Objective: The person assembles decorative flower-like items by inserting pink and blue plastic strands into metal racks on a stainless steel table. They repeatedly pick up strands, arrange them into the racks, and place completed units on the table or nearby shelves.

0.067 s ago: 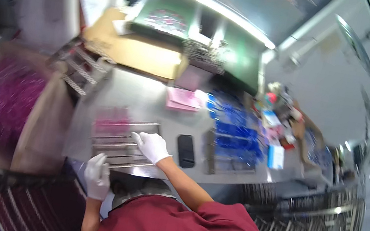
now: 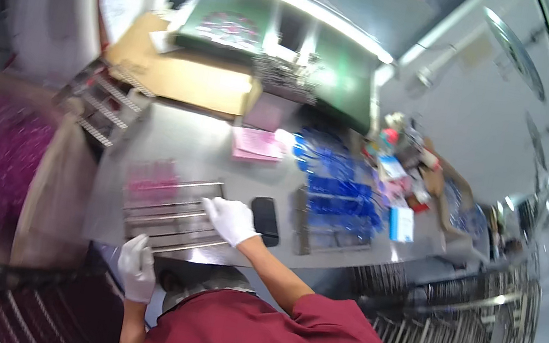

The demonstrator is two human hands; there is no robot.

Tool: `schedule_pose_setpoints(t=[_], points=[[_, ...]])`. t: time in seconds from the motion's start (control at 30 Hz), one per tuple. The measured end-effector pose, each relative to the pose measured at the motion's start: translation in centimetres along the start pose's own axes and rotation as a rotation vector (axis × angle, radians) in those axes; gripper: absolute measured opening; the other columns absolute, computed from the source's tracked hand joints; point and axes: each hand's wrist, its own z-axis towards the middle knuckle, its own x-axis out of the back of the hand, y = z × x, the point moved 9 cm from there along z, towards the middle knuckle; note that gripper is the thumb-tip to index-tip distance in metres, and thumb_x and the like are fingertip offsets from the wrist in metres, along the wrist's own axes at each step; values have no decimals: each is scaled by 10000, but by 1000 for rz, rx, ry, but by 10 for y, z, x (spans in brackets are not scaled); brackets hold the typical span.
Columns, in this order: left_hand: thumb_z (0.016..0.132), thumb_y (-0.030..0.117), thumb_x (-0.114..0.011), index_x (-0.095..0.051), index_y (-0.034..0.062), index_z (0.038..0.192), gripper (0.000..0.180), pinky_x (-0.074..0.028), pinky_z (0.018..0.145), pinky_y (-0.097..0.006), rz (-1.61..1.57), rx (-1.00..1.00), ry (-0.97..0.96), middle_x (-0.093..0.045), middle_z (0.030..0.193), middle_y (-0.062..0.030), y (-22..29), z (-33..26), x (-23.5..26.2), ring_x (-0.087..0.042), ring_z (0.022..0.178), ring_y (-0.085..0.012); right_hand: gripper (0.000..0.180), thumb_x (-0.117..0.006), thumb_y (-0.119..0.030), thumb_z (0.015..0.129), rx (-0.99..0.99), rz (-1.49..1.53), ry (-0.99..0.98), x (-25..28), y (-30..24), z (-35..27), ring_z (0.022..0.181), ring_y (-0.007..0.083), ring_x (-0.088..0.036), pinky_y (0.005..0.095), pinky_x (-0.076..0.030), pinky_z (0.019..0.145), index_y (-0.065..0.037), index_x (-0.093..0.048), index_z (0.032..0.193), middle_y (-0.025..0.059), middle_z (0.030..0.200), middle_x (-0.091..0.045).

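A metal rack (image 2: 172, 218) with several parallel bars lies on the steel table. My right hand (image 2: 234, 223), in a white glove, closes on the rack's right side, its fingertips over the bar ends. At the near left corner, my left hand (image 2: 138, 271), also gloved in white, has its fingers drawn together on the frame; its exact grip is blurred. Clear pink pieces (image 2: 153, 182) sit at the rack's far left. Just right of my right hand lies a black phone (image 2: 265, 221).
A carton of pink pieces (image 2: 54, 207) stands at the left. Pink paper (image 2: 257, 145) lies farther back. To the right are blue film-like pieces (image 2: 339, 198) on another rack and a blue-white box (image 2: 401, 225). Several metal racks (image 2: 457, 340) stand below, at the right.
The whole view has shifted slightly left. Relative to the rack, my right hand has moved right, toward its side rail. My left hand stays by the near left corner.
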Motion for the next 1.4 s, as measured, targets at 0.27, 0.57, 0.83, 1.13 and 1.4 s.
schedule_pose_setpoints(t=[0.27, 0.57, 0.83, 1.13, 1.4], points=[[1003, 129, -672, -755, 22, 1082, 157, -581, 860, -467, -287, 8, -392, -760, 990, -199, 95, -20, -188, -748, 937, -379, 237, -564, -131, 942, -495, -421, 514, 178, 360, -146, 921, 432, -745, 538, -605, 830, -76, -748, 1081, 187, 1046, -748], [957, 377, -582, -308, -9, 1665, 851, -584, 922, -579, 183, 373, -1033, -768, 1069, -308, 168, -78, -446, -761, 990, -483, 259, -694, -344, 872, -689, -97, 328, 195, 477, -117, 889, 425, -764, 527, -598, 827, -123, -790, 967, 208, 911, -784], [999, 356, -553, -484, 87, 1599, 661, -566, 939, -562, 170, 449, -871, -758, 1111, -282, 168, -91, -399, -742, 1011, -461, 467, -677, -289, 847, -377, -99, -93, 183, 551, 76, 1147, 456, -719, 501, -560, 991, -89, -672, 1268, 276, 1175, -758], [1020, 339, -600, -656, 83, 1449, 503, -564, 972, -501, 120, 811, -326, -737, 1246, -253, 178, -150, -296, -713, 1143, -431, 564, -815, -368, 794, -459, -139, -245, 85, 566, 110, 1214, 420, -713, 478, -576, 1018, -33, -709, 1235, 255, 1285, -740], [1018, 251, -631, -615, 92, 1503, 511, -570, 907, -450, -5, 608, -238, -754, 1089, -238, 224, -135, -251, -739, 998, -372, 226, -801, -229, 769, -211, 253, -213, 184, 502, 102, 622, 125, -626, 320, -532, 609, -11, -789, 826, 51, 716, -708]])
